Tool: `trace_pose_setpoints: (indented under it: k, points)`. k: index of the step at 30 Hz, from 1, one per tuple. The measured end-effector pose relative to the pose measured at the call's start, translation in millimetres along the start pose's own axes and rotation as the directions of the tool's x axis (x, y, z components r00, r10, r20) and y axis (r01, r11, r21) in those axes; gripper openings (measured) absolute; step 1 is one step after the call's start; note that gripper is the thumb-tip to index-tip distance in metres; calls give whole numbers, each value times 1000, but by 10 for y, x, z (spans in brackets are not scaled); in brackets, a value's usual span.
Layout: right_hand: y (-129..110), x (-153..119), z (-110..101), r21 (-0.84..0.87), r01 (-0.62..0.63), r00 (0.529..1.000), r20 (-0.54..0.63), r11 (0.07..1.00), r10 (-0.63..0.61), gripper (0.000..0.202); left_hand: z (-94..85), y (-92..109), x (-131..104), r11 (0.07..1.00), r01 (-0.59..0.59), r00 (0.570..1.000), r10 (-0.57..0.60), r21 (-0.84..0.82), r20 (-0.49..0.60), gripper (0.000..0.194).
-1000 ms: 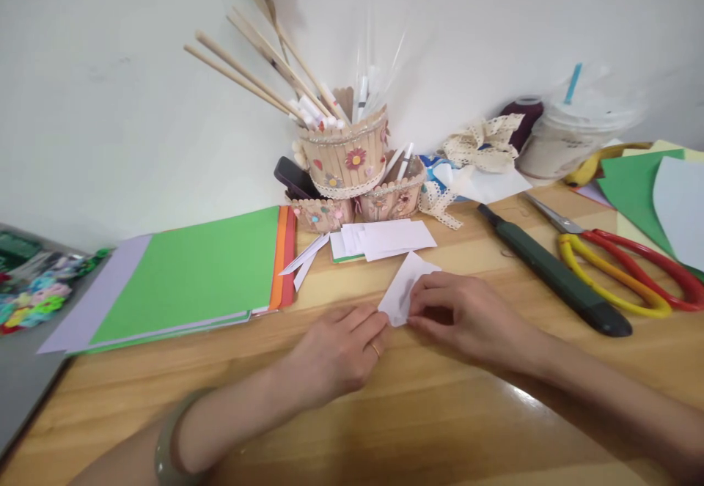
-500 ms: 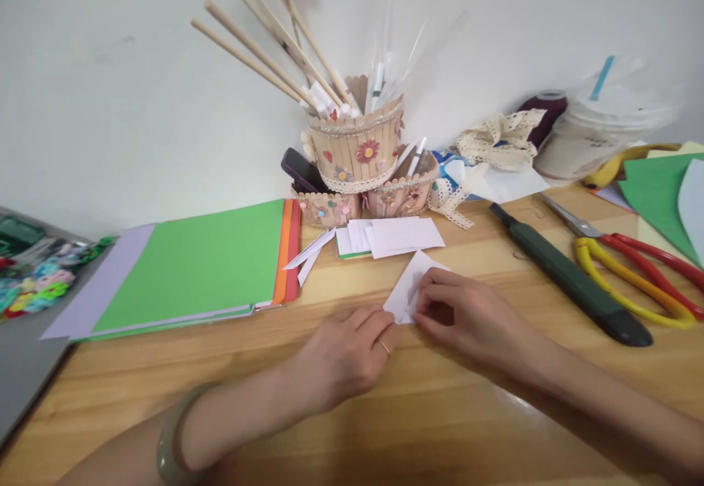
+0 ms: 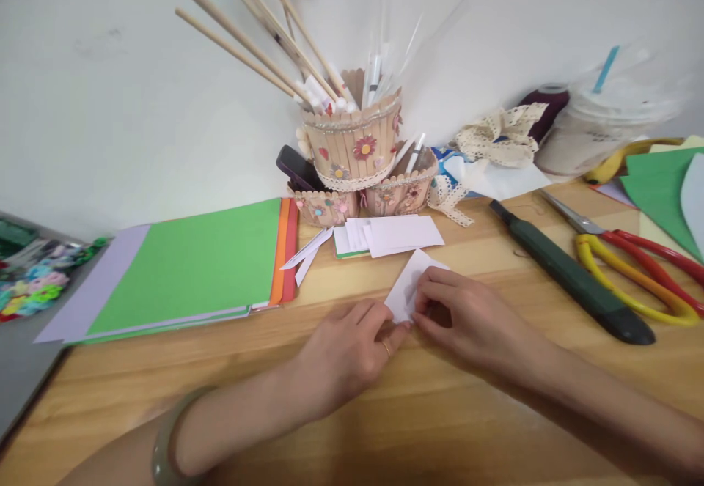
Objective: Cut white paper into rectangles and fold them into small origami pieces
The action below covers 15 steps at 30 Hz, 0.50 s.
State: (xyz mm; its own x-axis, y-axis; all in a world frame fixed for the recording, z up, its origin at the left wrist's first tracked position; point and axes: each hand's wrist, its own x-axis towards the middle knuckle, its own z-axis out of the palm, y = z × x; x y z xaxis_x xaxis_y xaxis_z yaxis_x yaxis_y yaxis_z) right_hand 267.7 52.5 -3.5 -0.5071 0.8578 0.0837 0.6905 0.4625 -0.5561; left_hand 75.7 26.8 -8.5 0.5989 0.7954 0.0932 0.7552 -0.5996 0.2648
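Between my hands a small piece of white paper [image 3: 410, 281] lies on the wooden table, tilted with one corner pointing away from me. My left hand [image 3: 357, 350], with a ring on one finger, pinches its lower left edge. At the right edge the fingers of my right hand [image 3: 462, 310] are pinched together on the same paper, covering part of it. Just beyond lie several white paper strips [image 3: 407, 235] stacked on a small green-edged pad, and a few narrow folded slips [image 3: 306, 253] rest to their left.
A stack of coloured paper [image 3: 192, 266] lies on the left. Decorated stick baskets [image 3: 355, 145] with pens and wooden rods stand against the wall. On the right are a dark green cutter [image 3: 572, 273], scissors [image 3: 632, 281], lace ribbon [image 3: 498, 134] and a lidded plastic cup [image 3: 605, 127].
My left thumb has moved out to the paper's lower edge, towards my right fingers. My right hand stays almost where it was on the paper. The view has shifted slightly.
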Motion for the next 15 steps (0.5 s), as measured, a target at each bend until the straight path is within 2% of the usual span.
trace_pose_setpoints:
  k: [2, 5, 9, 12, 15]
  points:
    - [0, -2, -4, 3, 1, 1000, -9, 1000, -1, 5, -63, 35, 32, 998, 55, 998, -53, -23, 43, 18]
    - [32, -7, -40, 13, 46, 999, 0, 999, -46, 7, -107, 49, 60, 995, 75, 995, -71, -58, 72, 16]
    - [101, -35, -163, 14, 241, 967, 83, 970, -241, 20, -90, -23, 57, 990, 95, 995, -93, -102, 22, 17]
    - [74, -64, -236, -19, 384, 913, 152, 923, -377, 24, -69, -105, 36, 999, 33, 994, -34, -4, -100, 18]
    - [-39, -82, -234, -14, 406, 892, 225, 914, -393, 23, -74, -156, 10, 986, -75, 983, 98, 151, -153, 11]
